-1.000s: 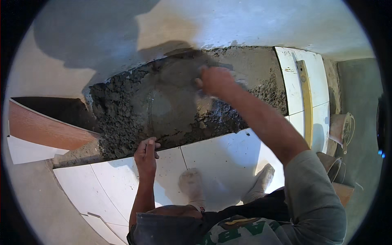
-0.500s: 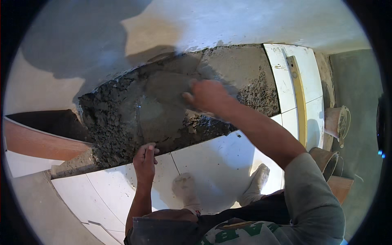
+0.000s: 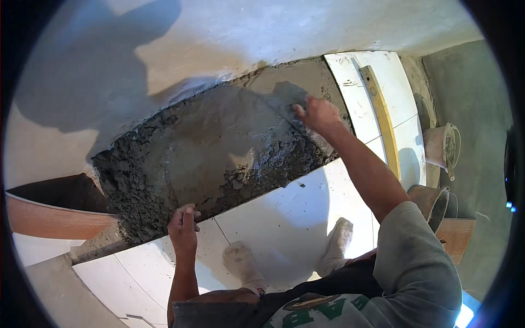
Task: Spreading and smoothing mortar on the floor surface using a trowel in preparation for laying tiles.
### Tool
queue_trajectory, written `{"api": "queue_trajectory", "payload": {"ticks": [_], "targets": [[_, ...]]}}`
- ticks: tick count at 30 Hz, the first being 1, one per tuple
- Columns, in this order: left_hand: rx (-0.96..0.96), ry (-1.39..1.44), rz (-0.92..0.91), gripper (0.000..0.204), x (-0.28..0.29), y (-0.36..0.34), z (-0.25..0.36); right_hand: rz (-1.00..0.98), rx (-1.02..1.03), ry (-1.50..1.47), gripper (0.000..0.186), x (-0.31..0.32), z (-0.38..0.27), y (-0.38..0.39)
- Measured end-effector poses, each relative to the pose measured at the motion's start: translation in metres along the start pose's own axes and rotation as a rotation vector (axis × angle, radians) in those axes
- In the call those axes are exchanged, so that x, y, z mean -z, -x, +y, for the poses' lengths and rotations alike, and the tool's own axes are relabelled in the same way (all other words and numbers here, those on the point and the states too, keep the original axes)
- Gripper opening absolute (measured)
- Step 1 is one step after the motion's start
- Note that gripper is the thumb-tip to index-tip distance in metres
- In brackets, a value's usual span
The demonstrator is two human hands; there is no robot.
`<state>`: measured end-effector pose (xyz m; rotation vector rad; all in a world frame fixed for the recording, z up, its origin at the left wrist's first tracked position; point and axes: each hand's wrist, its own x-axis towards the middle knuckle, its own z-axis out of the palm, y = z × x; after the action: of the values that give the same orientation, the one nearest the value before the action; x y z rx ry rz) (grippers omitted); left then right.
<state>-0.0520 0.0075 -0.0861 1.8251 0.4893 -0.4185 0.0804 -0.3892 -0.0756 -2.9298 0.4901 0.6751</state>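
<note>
My right hand (image 3: 322, 116) is closed round a trowel (image 3: 289, 97), its flat blade mostly grey with mortar and hard to tell from the bed beneath. It lies over the right part of a wet mortar bed (image 3: 202, 136) along the wall. The bed is smooth in the middle and lumpy at its left end and near edge. My left hand (image 3: 184, 221) hovers at or rests on the near edge of the bed, by the white floor tiles (image 3: 262, 213); which, I cannot tell. Its fingers are loosely bent, the thumb apart, and nothing shows in it.
A yellow level (image 3: 384, 123) lies on white tiles at the right. Beyond it stand two buckets (image 3: 436, 145), (image 3: 429, 203). A reddish-brown tile (image 3: 60, 216) leans at the left beside a dark hollow. My feet (image 3: 243, 262) stand on the near tiles.
My right hand has moved to the right and slightly away over the mortar with the trowel. The whole view has shifted a little, while my left hand keeps its place at the bed's edge.
</note>
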Motion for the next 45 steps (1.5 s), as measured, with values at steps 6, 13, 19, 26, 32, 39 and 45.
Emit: {"api": "queue_trajectory", "payload": {"ticks": [6,13,19,26,32,39,45], "targets": [[0.024,-0.024,-0.017,0.027,-0.003,0.008,-0.008,0.008,-0.17,-0.084,0.054,0.005,0.02,0.012],[0.002,-0.048,-0.043,0.026,-0.018,0.007,-0.002,-0.051,0.139,-0.318,0.052,-0.015,-0.088,0.052],[-0.021,-0.066,-0.05,0.027,-0.017,0.008,-0.006,-0.02,0.444,-0.353,0.037,-0.042,-0.16,0.038],[-0.006,-0.073,-0.085,0.027,-0.024,0.007,-0.01,0.012,0.232,-0.27,0.032,-0.035,-0.083,0.025],[-0.055,-0.048,-0.045,0.026,-0.018,0.006,0.006,0.025,0.035,-0.162,0.041,-0.025,-0.037,0.022],[-0.067,-0.017,-0.022,0.027,-0.006,0.024,-0.004,0.113,-0.192,-0.043,0.048,-0.019,0.044,-0.002],[-0.012,-0.026,-0.007,0.031,0.007,0.024,-0.008,0.104,-0.093,-0.011,0.054,-0.007,0.027,0.018]]}}
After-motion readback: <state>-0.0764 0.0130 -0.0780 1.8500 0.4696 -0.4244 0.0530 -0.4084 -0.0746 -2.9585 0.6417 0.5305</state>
